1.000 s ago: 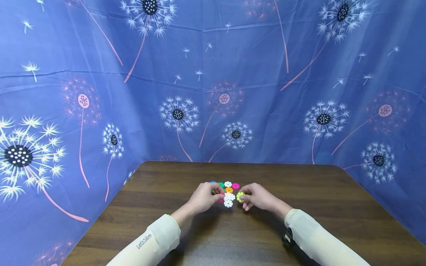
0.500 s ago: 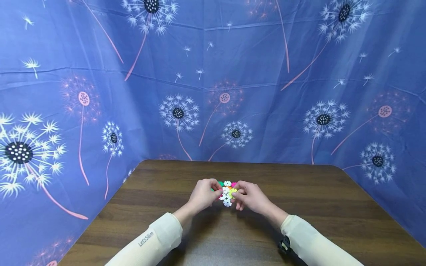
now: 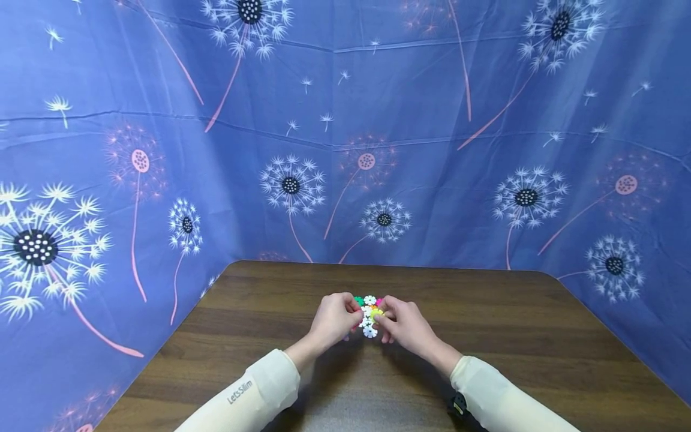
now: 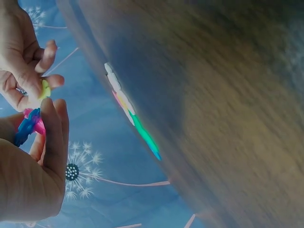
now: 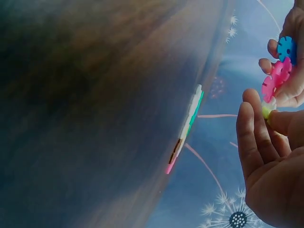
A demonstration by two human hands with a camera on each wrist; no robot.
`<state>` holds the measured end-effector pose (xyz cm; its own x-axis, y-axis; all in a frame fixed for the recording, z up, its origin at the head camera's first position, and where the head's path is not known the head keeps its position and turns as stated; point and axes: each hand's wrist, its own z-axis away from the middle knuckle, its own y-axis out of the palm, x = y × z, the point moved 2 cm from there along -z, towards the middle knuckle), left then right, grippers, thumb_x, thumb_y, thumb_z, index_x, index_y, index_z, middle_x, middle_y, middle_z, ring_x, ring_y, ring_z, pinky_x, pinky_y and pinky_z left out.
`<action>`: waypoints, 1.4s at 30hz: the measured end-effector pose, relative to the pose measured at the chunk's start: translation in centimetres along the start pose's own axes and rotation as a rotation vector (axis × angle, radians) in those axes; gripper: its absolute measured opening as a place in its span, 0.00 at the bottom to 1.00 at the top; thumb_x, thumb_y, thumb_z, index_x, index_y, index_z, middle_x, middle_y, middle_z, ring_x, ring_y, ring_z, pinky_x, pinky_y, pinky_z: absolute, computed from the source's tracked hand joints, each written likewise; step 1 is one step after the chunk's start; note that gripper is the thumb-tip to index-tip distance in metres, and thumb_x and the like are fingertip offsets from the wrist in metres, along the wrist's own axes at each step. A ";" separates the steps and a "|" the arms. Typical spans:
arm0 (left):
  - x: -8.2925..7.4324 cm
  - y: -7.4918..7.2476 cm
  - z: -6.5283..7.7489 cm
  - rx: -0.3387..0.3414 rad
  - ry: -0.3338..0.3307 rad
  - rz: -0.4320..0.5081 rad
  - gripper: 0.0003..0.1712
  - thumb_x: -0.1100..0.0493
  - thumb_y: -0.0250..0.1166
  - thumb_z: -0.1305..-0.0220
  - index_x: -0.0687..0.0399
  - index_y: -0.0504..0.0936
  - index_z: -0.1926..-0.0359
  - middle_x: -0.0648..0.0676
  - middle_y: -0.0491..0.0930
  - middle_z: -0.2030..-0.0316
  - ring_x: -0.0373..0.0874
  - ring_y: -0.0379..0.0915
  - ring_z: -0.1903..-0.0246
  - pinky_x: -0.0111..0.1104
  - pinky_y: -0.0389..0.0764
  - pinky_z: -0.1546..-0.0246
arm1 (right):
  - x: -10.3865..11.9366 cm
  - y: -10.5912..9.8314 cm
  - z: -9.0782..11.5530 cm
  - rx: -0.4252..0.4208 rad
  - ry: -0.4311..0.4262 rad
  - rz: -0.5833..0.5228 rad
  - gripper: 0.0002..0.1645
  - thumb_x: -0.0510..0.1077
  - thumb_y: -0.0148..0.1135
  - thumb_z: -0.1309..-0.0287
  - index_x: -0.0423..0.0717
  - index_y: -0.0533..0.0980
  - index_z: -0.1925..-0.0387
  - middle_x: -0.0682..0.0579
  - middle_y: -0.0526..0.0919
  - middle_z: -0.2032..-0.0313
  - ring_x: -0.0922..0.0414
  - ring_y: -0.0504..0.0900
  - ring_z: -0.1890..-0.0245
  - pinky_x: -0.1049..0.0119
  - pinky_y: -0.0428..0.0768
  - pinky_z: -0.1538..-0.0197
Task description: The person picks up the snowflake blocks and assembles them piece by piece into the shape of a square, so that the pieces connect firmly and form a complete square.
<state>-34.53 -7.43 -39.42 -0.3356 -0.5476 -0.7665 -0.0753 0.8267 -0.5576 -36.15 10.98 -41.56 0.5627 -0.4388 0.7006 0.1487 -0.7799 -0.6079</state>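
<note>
My left hand (image 3: 335, 317) grips a short chain of notched plastic snowflake discs, whose blue disc (image 5: 286, 49) and pink discs (image 5: 277, 78) show in the right wrist view. A pale disc (image 5: 270, 103) sits at the chain's end, close to the right fingertips. Between thumb and finger, my right hand (image 3: 408, 327) pinches a yellow snowflake disc (image 3: 376, 314). In the head view the yellow disc meets or overlaps a white disc (image 3: 366, 311); whether they interlock cannot be told. Both hands are raised above the table.
Several loose discs lie flat on the brown wooden table (image 3: 475, 312) beyond and below the hands, among them a white disc (image 3: 369, 332), a green disc (image 3: 358, 300) and another white disc (image 3: 369, 300). A blue dandelion-print cloth (image 3: 335, 198) hangs behind and beside the table.
My right hand has moved left, bringing the yellow disc from apart to up against the discs in the left hand. The left hand has stayed nearly in place, still gripping its chain.
</note>
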 end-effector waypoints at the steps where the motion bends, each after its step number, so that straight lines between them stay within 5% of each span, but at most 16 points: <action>1: -0.1 0.0 0.1 0.000 0.002 -0.009 0.09 0.68 0.68 0.43 0.54 0.80 0.76 0.45 0.77 0.86 0.42 0.76 0.88 0.32 0.77 0.89 | 0.0 0.0 0.0 -0.004 0.001 0.002 0.08 0.35 0.65 0.34 0.43 0.73 0.66 0.46 0.85 0.79 0.56 0.81 0.86 0.66 0.78 0.83; 7: -0.5 0.3 0.5 -0.029 0.010 -0.101 0.10 0.68 0.69 0.45 0.51 0.80 0.78 0.41 0.74 0.90 0.33 0.69 0.92 0.29 0.72 0.89 | 0.0 0.3 0.3 -0.016 -0.014 0.031 0.09 0.34 0.66 0.36 0.44 0.73 0.67 0.47 0.86 0.78 0.57 0.81 0.86 0.67 0.76 0.83; 16: -1.2 0.4 0.8 -0.101 -0.027 -0.172 0.10 0.63 0.72 0.45 0.47 0.82 0.79 0.39 0.74 0.88 0.35 0.70 0.83 0.33 0.71 0.79 | 0.5 0.2 0.5 -0.054 -0.003 0.004 0.10 0.33 0.68 0.37 0.43 0.73 0.69 0.57 0.82 0.82 0.53 0.82 0.87 0.70 0.68 0.86; 35: -2.6 0.3 1.9 -0.190 0.097 -0.161 0.11 0.69 0.69 0.46 0.51 0.82 0.81 0.40 0.73 0.84 0.33 0.67 0.82 0.28 0.70 0.79 | 1.6 0.3 0.5 -0.128 -0.061 0.047 0.11 0.32 0.70 0.41 0.45 0.74 0.70 0.54 0.86 0.77 0.65 0.73 0.94 0.67 0.73 0.88; 42: -3.1 0.1 1.7 -0.177 0.083 -0.165 0.08 0.66 0.70 0.45 0.51 0.81 0.76 0.41 0.75 0.82 0.33 0.68 0.82 0.30 0.71 0.80 | 1.4 -0.1 0.1 -0.111 -0.029 -0.045 0.08 0.33 0.68 0.39 0.42 0.75 0.66 0.49 0.86 0.76 0.57 0.77 0.92 0.64 0.74 0.87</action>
<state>-31.91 -5.87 -37.68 -0.3806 -0.6705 -0.6368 -0.2960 0.7407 -0.6031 -35.33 10.52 -40.56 0.5807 -0.3901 0.7146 0.0842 -0.8442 -0.5294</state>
